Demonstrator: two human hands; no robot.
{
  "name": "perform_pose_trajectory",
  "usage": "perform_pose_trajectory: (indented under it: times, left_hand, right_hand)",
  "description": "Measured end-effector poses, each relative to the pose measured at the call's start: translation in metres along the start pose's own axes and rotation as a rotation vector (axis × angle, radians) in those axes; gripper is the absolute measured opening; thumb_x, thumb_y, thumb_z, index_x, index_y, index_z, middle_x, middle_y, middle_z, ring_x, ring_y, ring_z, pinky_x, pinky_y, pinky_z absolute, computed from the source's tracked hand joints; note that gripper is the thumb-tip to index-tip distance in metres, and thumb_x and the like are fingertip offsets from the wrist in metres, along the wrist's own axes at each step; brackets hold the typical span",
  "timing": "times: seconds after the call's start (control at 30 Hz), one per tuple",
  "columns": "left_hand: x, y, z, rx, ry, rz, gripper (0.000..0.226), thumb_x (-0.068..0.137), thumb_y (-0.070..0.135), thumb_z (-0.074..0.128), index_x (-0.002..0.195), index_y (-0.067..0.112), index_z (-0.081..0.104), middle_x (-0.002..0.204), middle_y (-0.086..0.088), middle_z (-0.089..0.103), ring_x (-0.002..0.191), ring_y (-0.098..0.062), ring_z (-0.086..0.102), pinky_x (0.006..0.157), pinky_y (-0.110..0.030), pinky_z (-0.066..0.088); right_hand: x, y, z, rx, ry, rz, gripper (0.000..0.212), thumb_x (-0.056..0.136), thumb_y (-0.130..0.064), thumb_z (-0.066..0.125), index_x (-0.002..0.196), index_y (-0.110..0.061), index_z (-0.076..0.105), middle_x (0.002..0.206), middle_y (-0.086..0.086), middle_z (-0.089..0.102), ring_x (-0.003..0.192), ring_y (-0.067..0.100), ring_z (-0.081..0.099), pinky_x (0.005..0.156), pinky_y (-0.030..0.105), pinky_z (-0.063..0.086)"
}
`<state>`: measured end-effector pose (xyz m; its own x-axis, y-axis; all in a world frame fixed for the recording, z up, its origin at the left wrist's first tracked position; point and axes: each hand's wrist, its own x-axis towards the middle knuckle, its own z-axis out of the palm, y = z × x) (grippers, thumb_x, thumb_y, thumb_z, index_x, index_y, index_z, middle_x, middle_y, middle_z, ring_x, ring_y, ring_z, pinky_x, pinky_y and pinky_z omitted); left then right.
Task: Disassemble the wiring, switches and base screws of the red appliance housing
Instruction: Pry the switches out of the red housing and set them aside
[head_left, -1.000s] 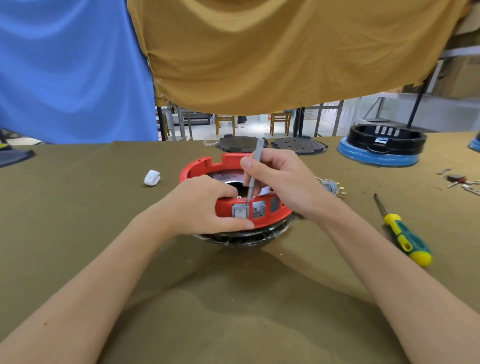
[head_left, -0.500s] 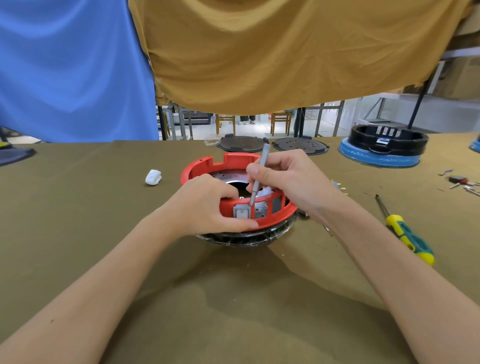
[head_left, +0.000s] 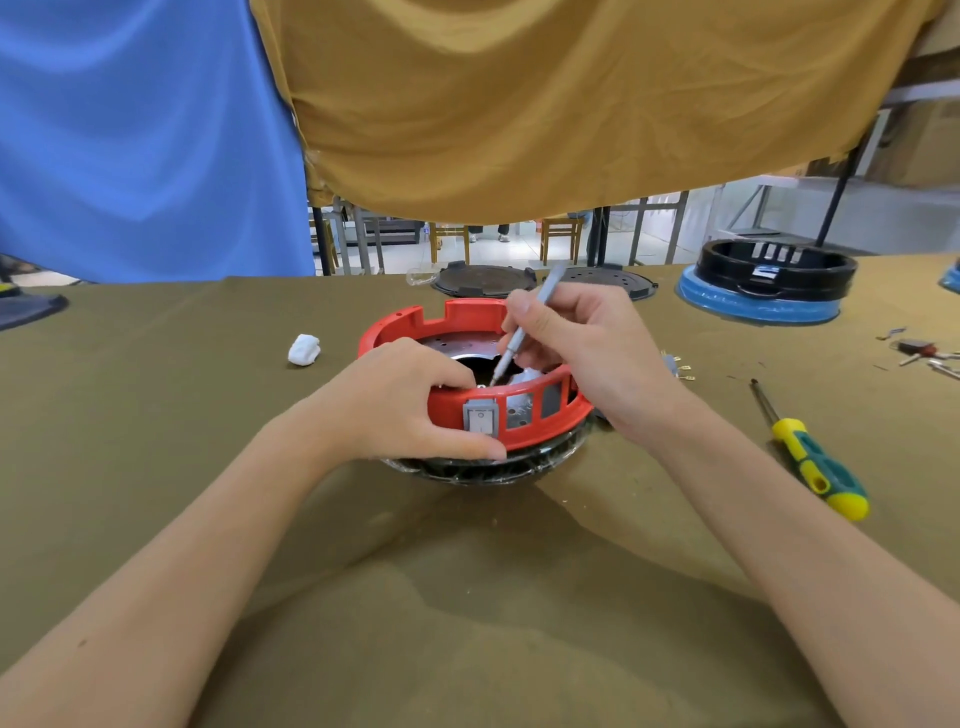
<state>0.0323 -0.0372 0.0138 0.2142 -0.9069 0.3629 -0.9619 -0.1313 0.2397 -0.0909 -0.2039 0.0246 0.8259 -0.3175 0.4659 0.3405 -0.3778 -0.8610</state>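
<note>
The red appliance housing (head_left: 457, 317) sits upside down on the olive cloth, a metal plate visible inside its ring. A grey rocker switch (head_left: 480, 417) is set in its near wall. My left hand (head_left: 405, 402) grips that near wall beside the switch, thumb along the lower rim and fingers curled over the top edge. My right hand (head_left: 582, 343) holds a slim grey screwdriver (head_left: 522, 332) like a pen. Its tip points down inside the housing, just behind the switch.
A yellow-and-teal screwdriver (head_left: 810, 457) lies on the cloth at the right. A removed grey part with brass terminals (head_left: 678, 366) lies behind my right hand. A white lump (head_left: 304, 349) lies left. Black lids (head_left: 485, 280), a black-and-blue base (head_left: 769, 283) and loose small parts (head_left: 919, 351) lie further back.
The grey screwdriver's tip has moved from the outside face of the switch up over the rim to inside the housing. My left hand has kept its hold on the wall.
</note>
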Motion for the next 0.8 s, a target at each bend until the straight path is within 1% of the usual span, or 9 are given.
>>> perform_pose_trajectory:
  times: [0.1,0.17,0.27,0.33,0.4,0.5,0.6,0.7,0.8]
  left_hand:
    - [-0.001,-0.004,-0.003,-0.036,-0.008,-0.023,0.044,0.067,0.074,0.066,0.063,0.030,0.061,0.063,0.007,0.058,0.060,-0.016,0.054,0.058,-0.042,0.046]
    - [0.000,-0.004,-0.001,-0.062,-0.025,-0.059,0.053,0.065,0.075,0.065,0.069,0.023,0.068,0.068,0.001,0.064,0.062,-0.019,0.056,0.064,-0.048,0.047]
    - [0.000,-0.004,0.002,-0.056,-0.037,-0.098,0.069,0.060,0.081,0.060,0.081,0.017,0.075,0.069,-0.004,0.068,0.063,-0.023,0.059,0.065,-0.050,0.047]
    - [0.000,-0.003,0.002,-0.049,-0.032,-0.120,0.070,0.058,0.084,0.058,0.082,0.020,0.076,0.066,-0.002,0.067,0.060,-0.020,0.058,0.065,-0.048,0.047]
    - [-0.001,-0.003,0.002,-0.033,-0.022,-0.135,0.069,0.056,0.085,0.056,0.078,0.022,0.075,0.062,-0.001,0.064,0.058,-0.018,0.055,0.061,-0.045,0.046]
    - [-0.001,-0.003,0.003,-0.027,0.010,-0.153,0.068,0.053,0.087,0.056,0.071,0.023,0.072,0.055,-0.001,0.059,0.052,-0.014,0.049,0.050,-0.032,0.037]
    - [-0.002,-0.003,0.004,-0.041,0.031,-0.160,0.070,0.051,0.087,0.057,0.079,0.026,0.076,0.058,0.003,0.064,0.055,-0.013,0.054,0.051,-0.029,0.039]
    - [-0.002,-0.002,0.005,-0.068,0.050,-0.147,0.063,0.053,0.084,0.061,0.082,0.030,0.077,0.059,0.012,0.065,0.058,-0.007,0.057,0.050,-0.023,0.040]
    - [-0.001,0.000,0.005,-0.055,0.049,-0.130,0.055,0.057,0.079,0.068,0.084,0.031,0.078,0.060,0.020,0.064,0.061,-0.001,0.058,0.052,-0.018,0.039]
  right_hand:
    - [-0.002,-0.001,0.008,-0.016,-0.028,-0.133,0.017,0.097,-0.024,0.063,0.086,-0.014,0.071,0.076,0.005,0.074,0.067,0.015,0.069,0.063,0.021,0.056]
    - [-0.004,0.001,0.016,-0.088,-0.061,-0.181,0.013,0.096,-0.023,0.064,0.087,-0.017,0.071,0.075,0.002,0.072,0.071,0.015,0.071,0.066,0.025,0.057]
    - [-0.005,0.004,0.020,-0.215,-0.072,-0.193,0.013,0.095,-0.025,0.066,0.086,-0.018,0.070,0.075,0.000,0.072,0.077,0.021,0.072,0.073,0.047,0.060]
    - [-0.006,0.003,0.021,-0.277,-0.070,-0.201,0.015,0.096,-0.028,0.066,0.085,-0.018,0.070,0.076,-0.001,0.071,0.078,0.023,0.071,0.074,0.052,0.058]
    - [-0.005,0.000,0.023,-0.355,-0.079,-0.205,0.020,0.097,-0.033,0.064,0.088,-0.016,0.071,0.076,-0.001,0.071,0.077,0.021,0.070,0.073,0.051,0.057]
    - [0.001,-0.010,0.030,-0.495,-0.120,-0.165,0.031,0.099,-0.039,0.059,0.086,-0.012,0.069,0.074,0.006,0.069,0.070,0.023,0.065,0.070,0.049,0.054]
    - [0.010,-0.021,0.036,-0.575,-0.174,-0.076,0.037,0.100,-0.038,0.057,0.080,-0.007,0.067,0.070,0.008,0.067,0.065,0.026,0.064,0.068,0.048,0.055]
    - [0.015,-0.026,0.040,-0.642,-0.197,-0.019,0.042,0.100,-0.036,0.055,0.084,0.000,0.067,0.079,0.017,0.070,0.070,0.034,0.065,0.069,0.047,0.054]
    - [0.017,-0.026,0.040,-0.628,-0.198,0.018,0.043,0.100,-0.034,0.055,0.088,0.005,0.065,0.085,0.023,0.070,0.068,0.035,0.063,0.071,0.050,0.055]
